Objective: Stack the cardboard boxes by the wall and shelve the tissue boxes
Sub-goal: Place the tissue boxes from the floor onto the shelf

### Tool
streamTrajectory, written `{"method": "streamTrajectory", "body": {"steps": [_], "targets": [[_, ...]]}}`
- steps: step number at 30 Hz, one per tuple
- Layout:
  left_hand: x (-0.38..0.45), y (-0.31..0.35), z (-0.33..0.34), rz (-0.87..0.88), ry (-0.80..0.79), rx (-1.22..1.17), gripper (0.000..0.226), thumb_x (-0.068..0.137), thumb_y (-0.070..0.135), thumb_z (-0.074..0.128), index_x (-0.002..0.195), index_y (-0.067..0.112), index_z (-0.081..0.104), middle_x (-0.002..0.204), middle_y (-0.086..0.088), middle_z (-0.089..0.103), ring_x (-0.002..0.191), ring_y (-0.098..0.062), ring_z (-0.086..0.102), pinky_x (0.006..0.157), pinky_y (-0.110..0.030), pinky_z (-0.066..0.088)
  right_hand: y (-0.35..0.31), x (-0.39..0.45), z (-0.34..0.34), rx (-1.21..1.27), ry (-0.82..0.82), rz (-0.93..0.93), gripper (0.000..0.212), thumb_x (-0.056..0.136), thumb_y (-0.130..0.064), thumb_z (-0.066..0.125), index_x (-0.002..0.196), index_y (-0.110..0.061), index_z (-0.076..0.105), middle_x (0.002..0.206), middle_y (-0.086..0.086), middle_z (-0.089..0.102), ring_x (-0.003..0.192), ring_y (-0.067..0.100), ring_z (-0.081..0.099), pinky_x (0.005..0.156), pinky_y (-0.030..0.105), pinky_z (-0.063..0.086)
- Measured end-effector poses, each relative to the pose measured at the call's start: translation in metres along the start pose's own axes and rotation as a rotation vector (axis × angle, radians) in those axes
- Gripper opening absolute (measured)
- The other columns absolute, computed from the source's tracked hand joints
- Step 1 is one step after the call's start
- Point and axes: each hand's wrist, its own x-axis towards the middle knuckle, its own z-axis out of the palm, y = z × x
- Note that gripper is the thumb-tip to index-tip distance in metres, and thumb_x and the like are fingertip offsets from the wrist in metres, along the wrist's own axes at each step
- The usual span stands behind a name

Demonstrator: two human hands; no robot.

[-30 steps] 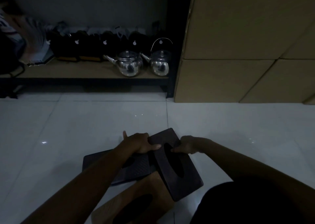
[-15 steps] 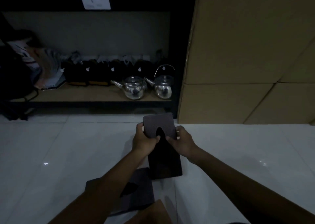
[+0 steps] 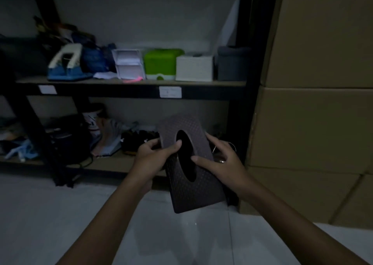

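a dark tissue box [image 3: 191,164] was held up in front of the shelving, its oval opening turned toward the camera. it was gripped from both sides: the left hand [image 3: 153,157] was curled round its left edge with the thumb laid by the opening, and the right hand [image 3: 220,162] was wrapped round its right edge with the thumb pressed on the patterned face. a two-sided hold of this kind was probably chosen so that the box could be kept level and steered into a gap. the middle shelf [image 3: 131,82] was already lined with a green box [image 3: 162,64] and a white box [image 3: 194,68], side by side, so a place there seemed intended, though that could not be told for certain. cardboard boxes [image 3: 314,123] were seen stacked at the right, just beside the rack's black upright [image 3: 243,42], which suggested that the stacking part was largely done.
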Motion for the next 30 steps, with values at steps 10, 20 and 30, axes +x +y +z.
{"method": "streamTrajectory", "body": {"steps": [10, 20, 30], "targets": [[-0.01, 0.072, -0.029, 0.358, 0.001, 0.019, 0.071, 0.073, 0.029, 0.086, 0.137, 0.026, 0.056, 0.133, 0.0, 0.064, 0.11, -0.01, 0.067, 0.074, -0.021, 0.057, -0.095, 0.042, 0.022, 0.498, 0.14, 0.024, 0.034, 0.084, -0.022, 0.08, 0.113, -0.036, 0.068, 0.115, -0.005, 0.072, 0.098, 0.013, 0.073, 0.083, 0.031, 0.061], [-0.014, 0.098, 0.005, 0.902, 0.319, 0.233, 0.094, 0.054, 0.053, 0.097, 0.133, 0.035, 0.05, 0.133, 0.009, 0.056, 0.123, -0.006, 0.057, 0.095, -0.032, 0.056, -0.177, 0.105, 0.019, 0.552, 0.152, 0.09, 0.026, 0.084, -0.027, 0.079, 0.105, -0.013, 0.073, 0.09, 0.007, 0.078, 0.08, 0.022, 0.076, 0.064, 0.03, 0.061], [0.044, 0.125, 0.023, 0.914, 0.368, 0.192, 0.097, 0.051, 0.041, 0.1, 0.125, 0.038, 0.036, 0.134, 0.004, 0.044, 0.117, 0.006, 0.05, 0.081, -0.006, 0.047, -0.189, 0.157, 0.015, 0.475, 0.041, -0.011, 0.028, 0.093, -0.042, 0.064, 0.104, -0.019, 0.075, 0.087, -0.001, 0.078, 0.079, 0.014, 0.075, 0.066, 0.028, 0.058]]}}
